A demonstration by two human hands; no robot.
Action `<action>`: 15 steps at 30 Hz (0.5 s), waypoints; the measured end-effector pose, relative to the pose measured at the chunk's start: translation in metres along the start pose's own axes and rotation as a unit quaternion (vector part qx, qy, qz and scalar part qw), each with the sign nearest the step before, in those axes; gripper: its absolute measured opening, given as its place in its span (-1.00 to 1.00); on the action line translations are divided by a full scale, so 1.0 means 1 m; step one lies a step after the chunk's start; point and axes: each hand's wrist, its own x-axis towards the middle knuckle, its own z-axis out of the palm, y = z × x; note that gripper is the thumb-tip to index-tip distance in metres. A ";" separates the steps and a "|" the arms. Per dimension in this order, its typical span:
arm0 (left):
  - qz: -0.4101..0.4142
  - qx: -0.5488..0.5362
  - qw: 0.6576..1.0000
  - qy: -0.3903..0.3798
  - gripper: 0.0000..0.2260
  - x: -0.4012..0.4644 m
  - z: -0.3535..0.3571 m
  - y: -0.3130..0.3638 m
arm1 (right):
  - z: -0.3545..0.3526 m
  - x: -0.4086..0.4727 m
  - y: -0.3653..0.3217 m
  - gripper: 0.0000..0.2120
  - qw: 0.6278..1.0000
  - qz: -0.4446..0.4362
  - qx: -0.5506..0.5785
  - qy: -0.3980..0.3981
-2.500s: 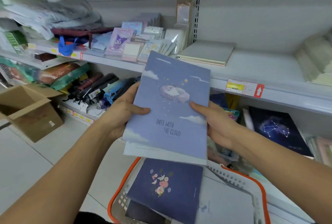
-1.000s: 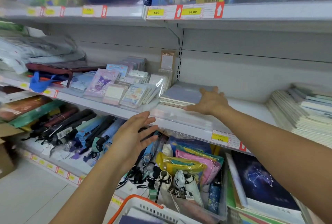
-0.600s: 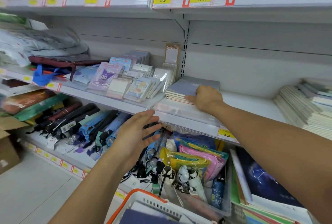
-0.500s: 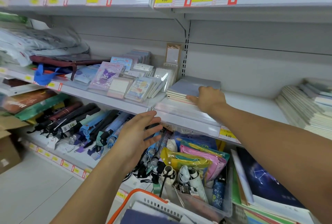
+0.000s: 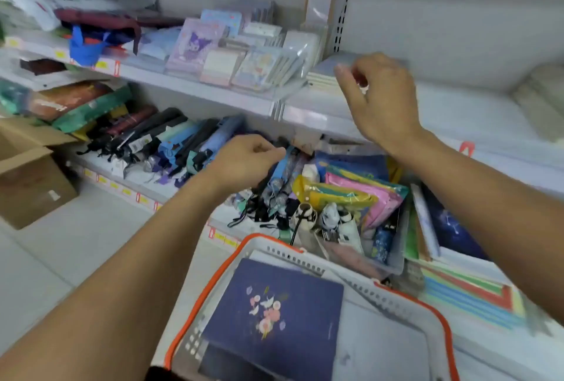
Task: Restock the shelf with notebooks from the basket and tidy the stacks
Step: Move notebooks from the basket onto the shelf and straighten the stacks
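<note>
A white basket with an orange rim (image 5: 406, 295) sits at the bottom centre. On top inside it lies a dark blue notebook with a flower print (image 5: 274, 304), with other notebooks under it. A low stack of pale notebooks (image 5: 323, 78) rests on the middle shelf (image 5: 305, 111). My right hand (image 5: 381, 99) hovers in front of that stack, fingers loosely curled, holding nothing. My left hand (image 5: 247, 160) hangs lower, above the umbrellas, fingers curled in and empty.
Folded umbrellas (image 5: 171, 142) and coloured pouches (image 5: 351, 194) fill the lower shelf. Small sticker packs (image 5: 232, 53) crowd the middle shelf's left. A cardboard box (image 5: 30, 173) stands on the floor at left. More notebooks (image 5: 543, 96) lie blurred at far right.
My right hand has lifted off the shelf stack and pulled back, fingers curling. My left hand has closed loosely. The view has tilted down, bringing the basket into sight.
</note>
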 end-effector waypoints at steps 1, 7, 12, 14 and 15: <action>0.019 0.115 0.992 -0.049 -0.64 -0.002 0.002 -0.009 | 0.005 -0.040 -0.022 -0.55 0.998 -0.013 0.053 -0.015; -0.080 0.423 0.827 -0.360 -0.59 -0.023 0.017 -0.038 | 0.086 -0.260 -0.010 -0.30 0.764 0.206 -0.051 -0.609; -0.029 0.415 0.860 -0.296 -0.60 -0.029 0.014 -0.031 | 0.089 -0.305 -0.004 -0.25 0.810 0.269 -0.062 -0.518; -0.027 0.413 0.864 -0.288 -0.61 -0.031 0.016 -0.027 | 0.086 -0.292 -0.008 -0.48 0.828 0.230 -0.073 -0.507; -0.039 0.412 0.861 -0.296 -0.60 -0.031 0.018 -0.028 | 0.084 -0.281 -0.010 -0.62 0.828 0.236 -0.041 -0.507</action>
